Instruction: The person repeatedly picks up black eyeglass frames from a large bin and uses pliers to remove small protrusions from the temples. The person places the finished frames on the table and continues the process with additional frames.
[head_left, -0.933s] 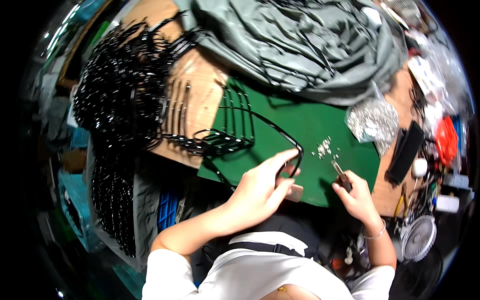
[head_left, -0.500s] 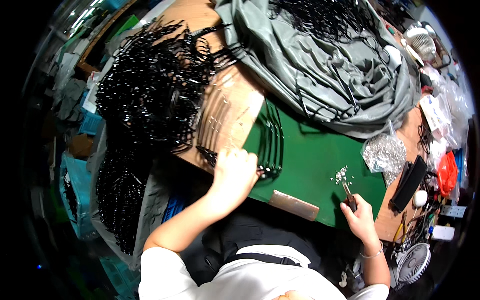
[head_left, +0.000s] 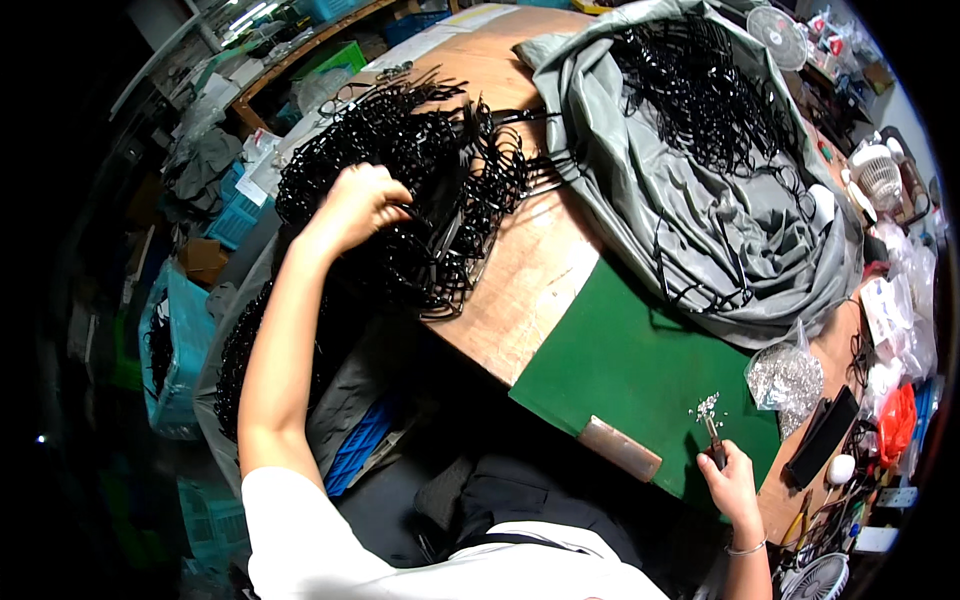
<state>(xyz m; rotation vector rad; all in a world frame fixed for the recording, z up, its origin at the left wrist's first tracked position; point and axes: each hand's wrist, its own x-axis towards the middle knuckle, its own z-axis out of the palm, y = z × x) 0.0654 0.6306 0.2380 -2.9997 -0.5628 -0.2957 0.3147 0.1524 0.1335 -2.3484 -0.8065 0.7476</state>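
Note:
My left hand (head_left: pixel 355 208) is over the left heap of thin, glossy black curved pieces (head_left: pixel 440 150), which look like spectacle frames. Its fingers are bent together, and whether they pinch a piece is hidden. On the right, my right hand (head_left: pixel 732 485) grips a small dark-handled tool (head_left: pixel 716 446) with a slim metal tip. That tip points at a scatter of tiny silver bits (head_left: pixel 707 408) on the green mat (head_left: pixel 610 350). Beyond the bits, a clear plastic bag (head_left: pixel 785 378) holds many more of them.
A grey cloth sack (head_left: pixel 640 220) with more black pieces lies at the far right of the wooden table (head_left: pixel 530 290). A metal block (head_left: pixel 620 448) sits on the mat's near edge. Right of the mat are a black case (head_left: pixel 822 436), a small fan (head_left: pixel 815 580) and cables.
My left hand has gone from the mat's left edge up and left to the heap. The black pieces beside it there no longer lie over the mat. My right hand keeps its tool near the bits.

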